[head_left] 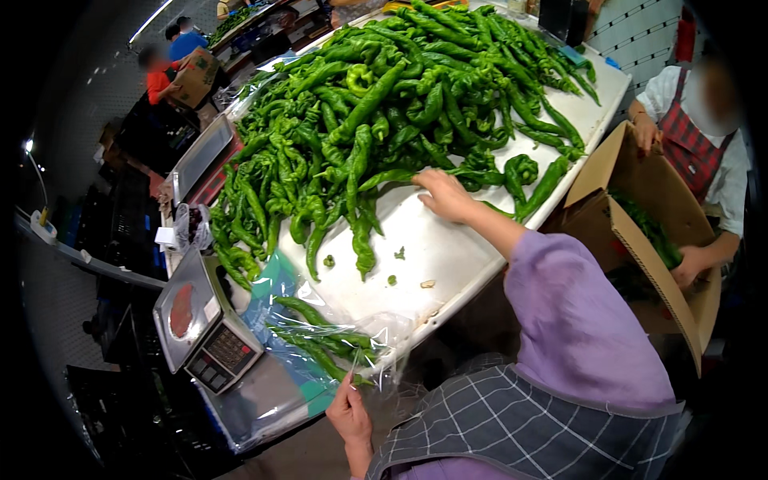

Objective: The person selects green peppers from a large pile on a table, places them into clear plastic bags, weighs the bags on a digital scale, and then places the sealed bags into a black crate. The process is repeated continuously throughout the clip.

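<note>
A large heap of long green peppers (376, 96) covers most of the white table (472, 240). At the heap's near edge, the fingers of my right hand (445, 194) touch the end of a green pepper (389, 178), with the thumb apart from them. Nearer to me, a clear plastic bag (316, 324) with several green peppers (324, 364) in it lies at the table's front edge. My left hand (350, 412) is closed, pinching the edge of this bag between thumb and fingers.
A weighing scale (216, 328) stands left of the bag. Behind it are a tray (202, 158) and a small white box (166, 238). On the right, a co-worker in a red checked apron (694, 144) reaches into a cardboard box (632, 232) of peppers. Another person (156, 84) carries a carton.
</note>
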A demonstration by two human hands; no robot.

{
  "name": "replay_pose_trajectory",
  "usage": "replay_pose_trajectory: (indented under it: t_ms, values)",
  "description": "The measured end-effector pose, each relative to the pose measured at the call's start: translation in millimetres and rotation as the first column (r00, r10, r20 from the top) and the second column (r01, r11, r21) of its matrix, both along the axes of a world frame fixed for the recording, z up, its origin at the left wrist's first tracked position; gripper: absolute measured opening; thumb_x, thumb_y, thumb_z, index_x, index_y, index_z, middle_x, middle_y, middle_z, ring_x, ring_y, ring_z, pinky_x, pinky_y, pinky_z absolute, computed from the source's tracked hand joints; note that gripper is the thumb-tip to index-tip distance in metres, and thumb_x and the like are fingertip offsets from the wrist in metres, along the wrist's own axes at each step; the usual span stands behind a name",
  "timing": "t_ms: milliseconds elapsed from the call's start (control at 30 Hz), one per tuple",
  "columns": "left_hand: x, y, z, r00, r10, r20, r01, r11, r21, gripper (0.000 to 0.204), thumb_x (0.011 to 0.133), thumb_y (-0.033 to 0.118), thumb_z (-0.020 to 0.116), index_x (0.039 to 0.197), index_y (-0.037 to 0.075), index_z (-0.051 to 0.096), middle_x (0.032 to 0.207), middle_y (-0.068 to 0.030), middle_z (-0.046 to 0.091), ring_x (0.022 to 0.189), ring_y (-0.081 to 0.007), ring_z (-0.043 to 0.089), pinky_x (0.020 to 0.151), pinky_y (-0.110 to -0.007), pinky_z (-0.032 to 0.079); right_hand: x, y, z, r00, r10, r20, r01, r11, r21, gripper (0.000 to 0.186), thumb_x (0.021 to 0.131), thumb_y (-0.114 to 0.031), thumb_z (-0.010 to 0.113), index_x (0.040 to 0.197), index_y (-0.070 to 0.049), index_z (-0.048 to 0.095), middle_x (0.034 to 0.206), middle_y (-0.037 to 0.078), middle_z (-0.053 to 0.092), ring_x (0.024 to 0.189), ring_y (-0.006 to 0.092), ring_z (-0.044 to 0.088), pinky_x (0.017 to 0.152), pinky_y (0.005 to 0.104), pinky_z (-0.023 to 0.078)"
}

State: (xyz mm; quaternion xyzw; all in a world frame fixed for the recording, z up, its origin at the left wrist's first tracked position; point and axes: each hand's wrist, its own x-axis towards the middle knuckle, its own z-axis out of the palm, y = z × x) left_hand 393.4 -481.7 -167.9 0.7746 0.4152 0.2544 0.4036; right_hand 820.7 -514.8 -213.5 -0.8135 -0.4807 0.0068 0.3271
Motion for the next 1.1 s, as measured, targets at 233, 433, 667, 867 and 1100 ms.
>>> replay_pose_trajectory:
  t_ms: [233,433,667,867,1100]
  values:
    - [2,-9,17,0.998,0.053,-0.038,-0.053,0.999,0.000,0.025,0.089,0.013,0.049,0.104,-0.002,0.061,0.061,-0.0008,0.047,0.055,-0.0063,0.040,0.050,-0.023,0.033,-2,40,-6,0.964,-0.022,0.263,0.137,0.893,-0.429,0.017,0.076,-0.013,0.055,0.092,-0.008,0.057,0.089,0.010,0.058,0.095,0.0256,0.051,0.085,0.0377,0.034]
    - [-1,-5,7,1.000,0.025,0.018,-0.025,1.000,0.017,0.025,0.085,0.006,0.049,0.106,0.002,0.062,0.057,-0.0068,0.048,0.050,-0.0088,0.042,0.047,-0.025,0.036,-57,18,26,0.945,0.232,-0.232,-0.194,0.966,0.172,0.025,0.086,-0.018,0.040,0.094,0.000,0.054,0.082,0.017,0.057,0.077,0.0332,0.055,0.070,0.0400,0.043]
    - [-5,2,14,0.992,-0.114,-0.054,0.113,0.993,-0.015,0.029,0.081,0.015,0.057,0.109,0.009,0.061,0.063,-0.0132,0.057,0.050,-0.0190,0.053,0.052,-0.029,0.043,-122,-75,109,0.239,0.277,-0.931,-0.312,0.930,0.197,0.028,0.087,-0.026,0.043,0.077,-0.003,0.057,0.060,0.004,0.055,0.052,0.0078,0.048,0.048,0.0245,0.039]
    - [-16,3,13,0.992,-0.096,0.083,0.102,0.992,-0.073,0.026,0.086,0.020,0.054,0.109,0.013,0.061,0.062,-0.0122,0.057,0.051,-0.0229,0.055,0.051,-0.031,0.043,-183,-120,125,0.204,0.066,-0.977,-0.680,0.728,-0.093,0.028,0.088,-0.016,0.046,0.107,0.000,0.058,0.070,0.002,0.057,0.053,0.0084,0.051,0.047,0.0201,0.040]
    - [-21,0,7,0.980,-0.199,-0.004,0.197,0.966,0.166,0.027,0.087,0.024,0.054,0.111,0.017,0.061,0.069,-0.0144,0.060,0.057,-0.0294,0.058,0.052,-0.035,0.044,-267,-73,70,0.084,0.133,-0.988,-0.427,0.900,0.085,0.059,0.079,-0.011,0.056,0.132,0.000,0.033,0.105,0.007,0.053,0.087,0.0119,0.053,0.072,0.0248,0.045]
